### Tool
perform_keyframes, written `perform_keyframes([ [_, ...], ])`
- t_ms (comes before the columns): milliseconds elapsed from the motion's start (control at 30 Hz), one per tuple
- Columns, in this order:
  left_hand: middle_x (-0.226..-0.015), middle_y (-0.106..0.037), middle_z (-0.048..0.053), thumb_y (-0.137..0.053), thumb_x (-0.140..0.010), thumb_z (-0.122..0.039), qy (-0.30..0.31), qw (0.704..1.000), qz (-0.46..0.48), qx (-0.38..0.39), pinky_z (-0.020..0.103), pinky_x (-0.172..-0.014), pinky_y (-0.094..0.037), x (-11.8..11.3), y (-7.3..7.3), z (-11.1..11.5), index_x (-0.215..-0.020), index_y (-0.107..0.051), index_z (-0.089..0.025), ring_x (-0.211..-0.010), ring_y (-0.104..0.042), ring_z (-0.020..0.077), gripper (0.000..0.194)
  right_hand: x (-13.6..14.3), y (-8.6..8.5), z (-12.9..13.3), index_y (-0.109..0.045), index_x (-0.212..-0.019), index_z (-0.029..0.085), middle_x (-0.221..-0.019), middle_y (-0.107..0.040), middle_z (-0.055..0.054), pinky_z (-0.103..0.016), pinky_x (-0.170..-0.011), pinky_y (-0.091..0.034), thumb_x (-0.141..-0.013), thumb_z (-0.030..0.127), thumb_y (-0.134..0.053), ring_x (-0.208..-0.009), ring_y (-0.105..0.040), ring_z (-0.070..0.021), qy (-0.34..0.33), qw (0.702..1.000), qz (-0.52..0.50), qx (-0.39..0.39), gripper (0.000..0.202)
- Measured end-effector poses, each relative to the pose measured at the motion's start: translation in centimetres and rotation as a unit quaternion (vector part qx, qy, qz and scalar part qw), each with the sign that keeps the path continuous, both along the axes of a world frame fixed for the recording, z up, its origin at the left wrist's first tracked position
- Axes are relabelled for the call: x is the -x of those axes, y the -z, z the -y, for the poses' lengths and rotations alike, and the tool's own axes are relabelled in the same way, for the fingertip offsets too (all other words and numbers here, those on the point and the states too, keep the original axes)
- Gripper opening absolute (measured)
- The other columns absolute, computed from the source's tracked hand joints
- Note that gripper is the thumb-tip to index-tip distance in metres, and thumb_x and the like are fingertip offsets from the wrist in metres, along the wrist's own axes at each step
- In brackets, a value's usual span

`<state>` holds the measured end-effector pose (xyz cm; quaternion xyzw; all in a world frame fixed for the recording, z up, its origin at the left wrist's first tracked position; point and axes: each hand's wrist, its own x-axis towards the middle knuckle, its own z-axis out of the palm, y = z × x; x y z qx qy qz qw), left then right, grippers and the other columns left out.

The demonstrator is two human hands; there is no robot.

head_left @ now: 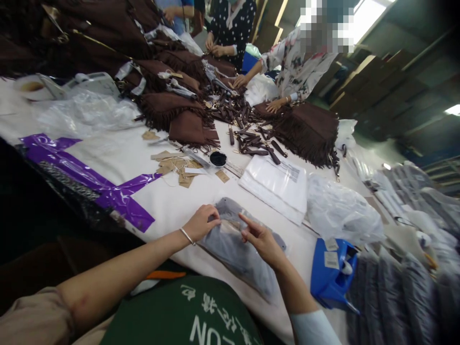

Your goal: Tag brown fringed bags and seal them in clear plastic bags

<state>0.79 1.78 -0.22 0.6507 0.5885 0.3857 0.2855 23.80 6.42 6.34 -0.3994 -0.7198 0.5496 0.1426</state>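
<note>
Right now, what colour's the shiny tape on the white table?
Purple shiny tape, seen best in the head view.

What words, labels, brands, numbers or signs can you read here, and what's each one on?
"L_N" on the green apron, middle letter unclear; its Chinese characters are too blurred to read surely.
White stickers on the blue holder: print too small.
Print on the white plastic sheet: too blurred.
Grey bagged packet, brown tags: nothing legible.

Both forearms (125, 270) extend forward, left hand (200, 222) curled, right hand (264, 243) with index finger (247, 222) outstretched.
</note>
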Motion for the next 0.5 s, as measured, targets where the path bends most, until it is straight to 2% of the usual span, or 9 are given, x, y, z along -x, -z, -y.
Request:
perform_keyframes([
  [100,-0.084,-0.061,0.003,-0.063,-0.078,-0.019,-0.008,1.000,0.015,-0.001,0.035,-0.082,-0.043,-0.2,0.3,0.0,-0.073,-0.059,-0.018,-0.085,-0.054,0.0192,0.007,1.6,-0.9,-1.0,-0.030,-0.141,0.029,-0.069,-0.053,0.005,-0.034,-0.080,-0.042,-0.086,0.031,-0.052,-0.068,-0.051,-0.0139,-0.083,0.996,0.020,-0.013,0.059],
  [167,-0.084,-0.062,0.003,-0.063,-0.079,-0.022,-0.012,1.000,0.015,-0.006,0.035,-0.082,-0.043,-0.1,0.6,0.0,-0.074,-0.059,-0.018,-0.085,-0.054,0.0195,0.007,2.9,-1.1,-1.8,-0.025,-0.143,0.031,-0.071,-0.056,0.005,-0.035,-0.079,-0.043,-0.086,0.028,-0.051,-0.069,-0.053,-0.0148,-0.138,0.989,0.043,-0.027,0.062],
  [233,-0.083,-0.062,0.003,-0.064,-0.079,-0.024,-0.022,1.000,0.009,-0.008,0.035,-0.081,-0.043,-0.1,0.9,0.1,-0.073,-0.060,-0.019,-0.085,-0.055,0.0196,0.009,4.3,-0.7,-2.7,-0.027,-0.142,0.032,-0.072,-0.059,0.004,-0.035,-0.077,-0.042,-0.082,0.023,-0.055,-0.070,-0.055,-0.0169,-0.181,0.975,0.106,-0.078,0.067],
  [300,-0.082,-0.062,0.002,-0.064,-0.079,-0.025,-0.031,0.999,0.001,-0.010,0.035,-0.082,-0.042,-0.1,1.3,0.2,-0.074,-0.060,-0.019,-0.085,-0.055,0.0197,0.009,5.3,0.2,-3.7,-0.035,-0.139,0.031,-0.071,-0.062,0.002,-0.037,-0.079,-0.040,-0.074,0.020,-0.064,-0.075,-0.056,-0.0205,-0.185,0.951,0.196,-0.152,0.073],
  [367,-0.083,-0.062,0.002,-0.065,-0.079,-0.025,-0.032,0.999,-0.007,-0.016,0.035,-0.083,-0.042,-0.1,1.5,0.3,-0.074,-0.060,-0.020,-0.085,-0.055,0.0196,0.009,5.5,1.0,-5.0,-0.042,-0.136,0.029,-0.069,-0.063,-0.001,-0.039,-0.081,-0.037,-0.066,0.020,-0.071,-0.079,-0.056,-0.0241,-0.160,0.932,0.257,-0.200,0.076],
  [433,-0.084,-0.062,0.002,-0.065,-0.080,-0.025,-0.029,0.999,-0.013,-0.025,0.035,-0.084,-0.041,-0.1,1.5,0.5,-0.075,-0.060,-0.019,-0.087,-0.055,0.0194,0.009,4.8,1.4,-6.1,-0.043,-0.135,0.026,-0.066,-0.062,-0.001,-0.038,-0.078,-0.039,-0.065,0.023,-0.073,-0.076,-0.056,-0.0235,-0.138,0.933,0.273,-0.192,0.076],
  [500,-0.085,-0.062,0.002,-0.064,-0.080,-0.025,-0.029,0.999,-0.014,-0.033,0.035,-0.086,-0.040,0.0,1.5,0.7,-0.075,-0.059,-0.019,-0.087,-0.055,0.0190,0.010,3.5,1.0,-6.7,-0.038,-0.138,0.024,-0.063,-0.060,0.001,-0.034,-0.071,-0.041,-0.074,0.029,-0.066,-0.066,-0.056,-0.0194,-0.132,0.939,0.270,-0.164,0.070],
])
